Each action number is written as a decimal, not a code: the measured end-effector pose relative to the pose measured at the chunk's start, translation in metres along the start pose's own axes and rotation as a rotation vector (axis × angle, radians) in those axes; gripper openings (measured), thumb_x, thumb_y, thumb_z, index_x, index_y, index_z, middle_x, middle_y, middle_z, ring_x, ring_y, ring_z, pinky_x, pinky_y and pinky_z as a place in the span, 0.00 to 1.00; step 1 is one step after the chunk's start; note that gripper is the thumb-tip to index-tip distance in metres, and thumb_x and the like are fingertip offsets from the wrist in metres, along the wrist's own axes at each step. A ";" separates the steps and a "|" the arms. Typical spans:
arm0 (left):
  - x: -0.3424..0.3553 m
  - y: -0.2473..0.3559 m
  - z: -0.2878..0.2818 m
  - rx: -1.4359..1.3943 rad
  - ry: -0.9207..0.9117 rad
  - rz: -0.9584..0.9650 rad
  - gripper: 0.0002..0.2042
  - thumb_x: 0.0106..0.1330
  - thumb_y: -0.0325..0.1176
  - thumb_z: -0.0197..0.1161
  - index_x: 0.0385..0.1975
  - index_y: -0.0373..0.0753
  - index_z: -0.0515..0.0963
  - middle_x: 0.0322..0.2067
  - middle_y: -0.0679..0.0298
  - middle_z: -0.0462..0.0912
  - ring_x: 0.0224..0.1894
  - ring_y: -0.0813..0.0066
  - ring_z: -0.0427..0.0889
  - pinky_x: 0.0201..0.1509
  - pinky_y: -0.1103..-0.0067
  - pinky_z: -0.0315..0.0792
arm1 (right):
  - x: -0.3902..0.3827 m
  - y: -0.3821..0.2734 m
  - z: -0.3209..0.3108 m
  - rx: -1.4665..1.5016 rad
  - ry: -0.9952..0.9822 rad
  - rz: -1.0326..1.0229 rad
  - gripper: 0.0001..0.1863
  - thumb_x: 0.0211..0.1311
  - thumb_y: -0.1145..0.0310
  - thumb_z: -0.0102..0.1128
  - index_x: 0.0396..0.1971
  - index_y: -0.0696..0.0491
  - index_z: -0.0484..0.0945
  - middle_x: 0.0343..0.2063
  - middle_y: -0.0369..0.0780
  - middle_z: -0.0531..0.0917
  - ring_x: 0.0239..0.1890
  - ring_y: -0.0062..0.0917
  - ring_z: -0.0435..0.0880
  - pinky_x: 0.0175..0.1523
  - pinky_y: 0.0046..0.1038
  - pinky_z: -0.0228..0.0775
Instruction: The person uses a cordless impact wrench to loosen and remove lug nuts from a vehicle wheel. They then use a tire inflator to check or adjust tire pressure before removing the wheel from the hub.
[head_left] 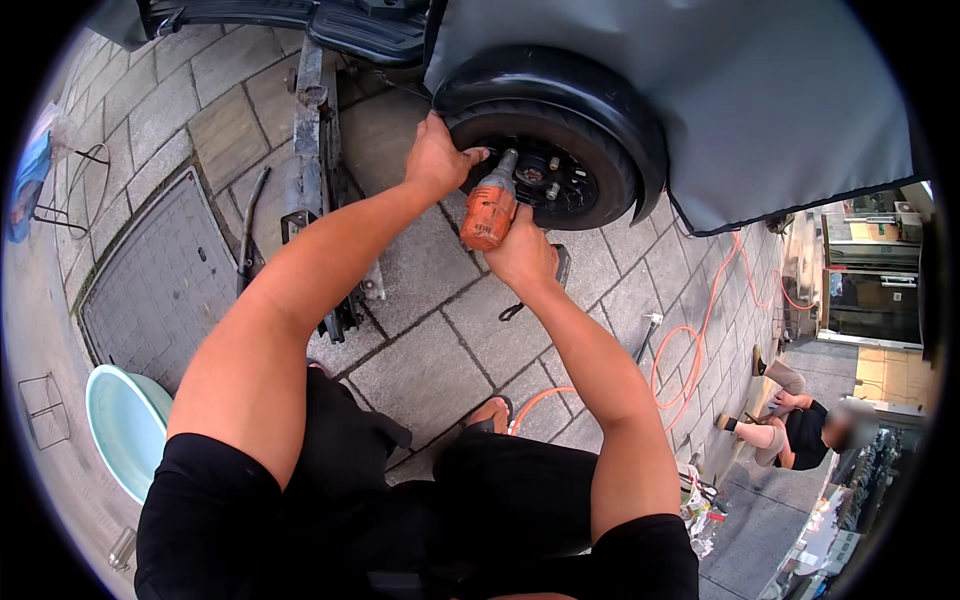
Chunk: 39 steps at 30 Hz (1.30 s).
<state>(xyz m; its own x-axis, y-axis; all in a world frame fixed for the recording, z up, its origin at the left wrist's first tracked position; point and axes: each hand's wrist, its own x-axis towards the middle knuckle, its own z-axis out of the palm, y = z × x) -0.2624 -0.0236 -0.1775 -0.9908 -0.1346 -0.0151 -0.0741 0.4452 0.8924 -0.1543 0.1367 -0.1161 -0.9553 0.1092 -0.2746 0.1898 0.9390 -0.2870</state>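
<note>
My right hand [523,250] is closed around the grip of an orange and grey impact wrench [489,212]. Its nose reaches up to the black steel rim [575,205] of a vehicle's wheel, by the lug nuts [554,163]. Whether the socket sits on a nut is hard to make out. At the wheel's left side my left hand [437,158] grips the tire [603,150], its thumb lying over the sidewall toward the rim. Part of the fingers is hidden. A black fender flare [540,70] arches above the tire.
Left of the wheel stands a worn floor jack [313,150], with a dark bar [252,225] beside it. An orange hose [690,375] coils on the paving at right. A light-blue basin [105,430] stands lower left. Farther right, a person [805,435] sits low.
</note>
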 end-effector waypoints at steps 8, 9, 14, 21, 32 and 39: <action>-0.001 -0.010 0.009 0.002 0.037 0.015 0.51 0.57 0.46 0.81 0.72 0.25 0.56 0.65 0.38 0.70 0.64 0.40 0.76 0.67 0.62 0.73 | 0.009 0.007 0.017 -0.035 0.012 0.003 0.32 0.56 0.52 0.73 0.51 0.57 0.69 0.40 0.57 0.88 0.47 0.54 0.88 0.53 0.50 0.78; -0.003 -0.012 0.010 -0.011 0.044 0.026 0.51 0.57 0.46 0.81 0.72 0.24 0.56 0.65 0.37 0.70 0.64 0.39 0.76 0.67 0.62 0.73 | 0.006 0.008 0.021 -0.020 0.015 0.007 0.33 0.56 0.51 0.73 0.51 0.57 0.69 0.40 0.57 0.88 0.47 0.54 0.88 0.53 0.50 0.78; -0.003 -0.017 0.012 0.011 0.034 0.030 0.51 0.58 0.46 0.80 0.72 0.24 0.56 0.66 0.37 0.69 0.65 0.39 0.75 0.67 0.62 0.73 | 0.010 0.004 0.014 -0.008 -0.010 0.004 0.33 0.56 0.51 0.73 0.51 0.58 0.69 0.42 0.57 0.88 0.49 0.53 0.87 0.55 0.51 0.76; -0.002 -0.015 0.011 0.008 0.024 0.031 0.50 0.58 0.46 0.80 0.72 0.24 0.55 0.66 0.36 0.68 0.65 0.39 0.75 0.67 0.62 0.73 | 0.006 -0.002 0.013 -0.011 0.000 0.035 0.34 0.56 0.50 0.72 0.51 0.59 0.69 0.43 0.56 0.88 0.50 0.53 0.87 0.57 0.50 0.76; -0.005 -0.012 0.013 0.009 0.028 0.019 0.50 0.59 0.46 0.79 0.72 0.25 0.55 0.65 0.37 0.68 0.63 0.38 0.76 0.66 0.61 0.74 | 0.011 0.012 0.014 -0.052 0.022 -0.054 0.30 0.58 0.53 0.70 0.49 0.61 0.70 0.40 0.59 0.87 0.46 0.55 0.88 0.55 0.50 0.78; -0.004 -0.013 0.010 0.016 0.020 0.027 0.49 0.59 0.45 0.79 0.72 0.25 0.55 0.65 0.36 0.68 0.64 0.38 0.76 0.66 0.61 0.74 | 0.008 0.004 0.009 -0.068 0.006 -0.033 0.30 0.59 0.54 0.69 0.48 0.62 0.70 0.41 0.61 0.87 0.47 0.55 0.88 0.55 0.49 0.78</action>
<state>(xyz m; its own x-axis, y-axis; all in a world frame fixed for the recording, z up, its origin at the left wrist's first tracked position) -0.2589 -0.0201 -0.1934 -0.9900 -0.1397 0.0181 -0.0491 0.4626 0.8852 -0.1595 0.1385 -0.1273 -0.9622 0.0798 -0.2605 0.1427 0.9621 -0.2324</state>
